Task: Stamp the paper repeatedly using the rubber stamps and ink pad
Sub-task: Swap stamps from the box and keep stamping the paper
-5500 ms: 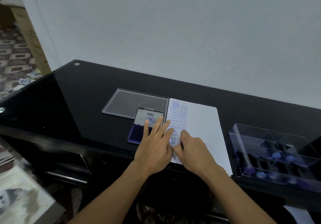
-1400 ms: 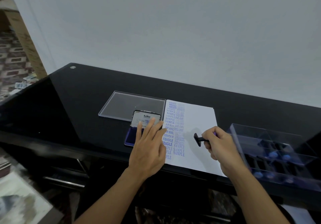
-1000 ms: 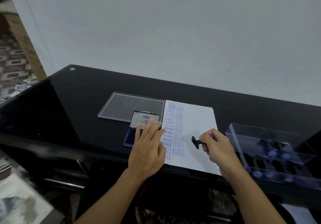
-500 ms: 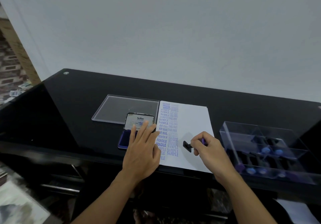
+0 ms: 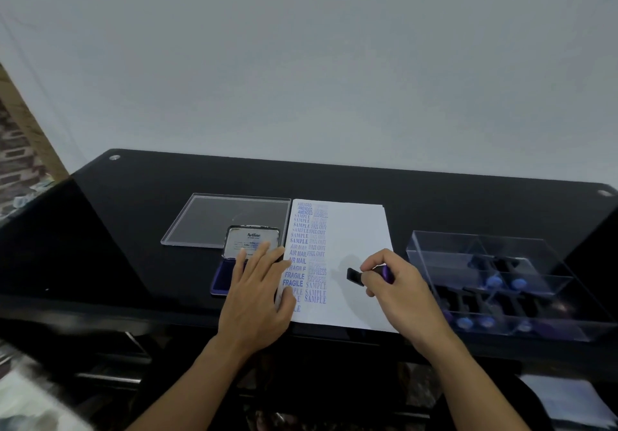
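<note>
Paper (image 5: 354, 256): white sheet at tabletop (image 5: 133, 216) front edge; two columns of blue stamp marks down its left side.
Left hand (image 5: 257, 293): flat, fingers straight, across ink pad (image 5: 220, 280) and paper's left edge.
Right hand (image 5: 398, 286): grips rubber stamp (image 5: 356, 276), black base pointing left, above paper.
Clear lid (image 5: 227, 220): behind ink pad.
Clear stamp box (image 5: 501, 283): toward right edge.

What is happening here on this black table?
A person is stamping a sheet of paper. The right hand grips a rubber stamp, turned on its side, over the blank middle of the sheet. The left hand lies flat, fingers straight, across the paper's left edge and the open ink pad beside it. Two columns of blue prints already fill the paper's left part. A clear box with more stamps stands to the right.
</note>
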`<state>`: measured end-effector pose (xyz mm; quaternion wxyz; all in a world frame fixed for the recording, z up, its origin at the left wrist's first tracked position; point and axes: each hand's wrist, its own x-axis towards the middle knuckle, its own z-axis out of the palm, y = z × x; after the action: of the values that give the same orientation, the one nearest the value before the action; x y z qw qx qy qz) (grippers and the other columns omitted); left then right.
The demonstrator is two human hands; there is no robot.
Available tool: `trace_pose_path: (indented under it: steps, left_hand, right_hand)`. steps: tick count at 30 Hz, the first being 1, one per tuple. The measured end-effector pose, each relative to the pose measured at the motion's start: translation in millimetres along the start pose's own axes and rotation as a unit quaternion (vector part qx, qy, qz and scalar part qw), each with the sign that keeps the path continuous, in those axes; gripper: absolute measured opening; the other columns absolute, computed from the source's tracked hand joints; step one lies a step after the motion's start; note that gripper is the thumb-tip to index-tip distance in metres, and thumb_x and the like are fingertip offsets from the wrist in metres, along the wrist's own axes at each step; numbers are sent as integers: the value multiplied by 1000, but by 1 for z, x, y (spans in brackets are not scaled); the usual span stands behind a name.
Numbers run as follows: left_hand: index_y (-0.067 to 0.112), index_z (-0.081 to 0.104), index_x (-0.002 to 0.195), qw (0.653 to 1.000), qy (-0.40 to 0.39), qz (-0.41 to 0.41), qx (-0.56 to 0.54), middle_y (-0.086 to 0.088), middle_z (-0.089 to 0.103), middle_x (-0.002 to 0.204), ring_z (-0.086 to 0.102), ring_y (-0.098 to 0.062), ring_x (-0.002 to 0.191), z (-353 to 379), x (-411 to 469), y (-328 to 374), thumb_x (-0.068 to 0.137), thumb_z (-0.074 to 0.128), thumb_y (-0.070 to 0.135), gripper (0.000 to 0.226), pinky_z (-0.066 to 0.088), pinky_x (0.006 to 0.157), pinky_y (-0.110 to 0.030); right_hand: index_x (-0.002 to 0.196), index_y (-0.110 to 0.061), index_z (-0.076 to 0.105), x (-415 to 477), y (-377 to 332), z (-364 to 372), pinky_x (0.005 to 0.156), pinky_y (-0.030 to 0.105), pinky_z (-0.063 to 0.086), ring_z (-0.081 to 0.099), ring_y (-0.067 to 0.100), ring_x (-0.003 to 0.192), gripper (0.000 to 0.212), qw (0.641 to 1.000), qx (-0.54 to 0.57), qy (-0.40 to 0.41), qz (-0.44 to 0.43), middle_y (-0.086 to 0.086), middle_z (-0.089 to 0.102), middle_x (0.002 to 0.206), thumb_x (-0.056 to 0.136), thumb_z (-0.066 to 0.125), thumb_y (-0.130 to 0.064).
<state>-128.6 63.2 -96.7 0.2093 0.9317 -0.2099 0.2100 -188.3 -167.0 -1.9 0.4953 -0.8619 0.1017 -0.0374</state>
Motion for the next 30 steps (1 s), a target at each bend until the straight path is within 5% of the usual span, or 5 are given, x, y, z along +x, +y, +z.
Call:
trace_pose_path:
  steps: [9,14,20,25,30]
  left_hand:
    - [12,66,115,994,4,43,98,-9,58,139,40,-31,143,0,16,33,83,40,27,44,28,115,-63]
    - [19,61,123,997,-26,58,-34,1,53,143,33,-21,146,6,39,105,88,43,30,41,25,120,-54]
    - [21,54,127,981,-101,22,-166,7,55,130,46,-13,121,24,67,187,99,40,29,32,39,107,-36]
    - [17,41,142,979,-135,-24,-154,1,40,147,47,-20,124,46,66,222,105,35,29,40,45,99,-39]
    - [15,40,146,980,-111,-34,-162,3,32,153,44,-19,127,57,60,223,103,38,24,43,40,101,-36]
  right_hand:
    - [86,-25,65,2,8,-51,61,25,43,56,6,64,12,999,36,39,-7,4,66,80,96,59,-23]
    - [91,-27,68,13,16,-83,67,36,43,55,12,65,24,996,62,68,-1,-4,71,76,100,47,-20]
    - [113,-26,50,35,34,-120,62,26,42,57,7,82,13,990,-104,89,-14,-6,62,96,101,51,-30]
    - [110,-27,55,60,51,-131,71,31,44,56,16,90,19,968,-243,59,-4,-4,61,102,95,62,-36]
    - [105,-32,57,73,61,-129,77,35,49,58,16,93,13,968,-249,38,-12,-6,64,103,94,63,-31]
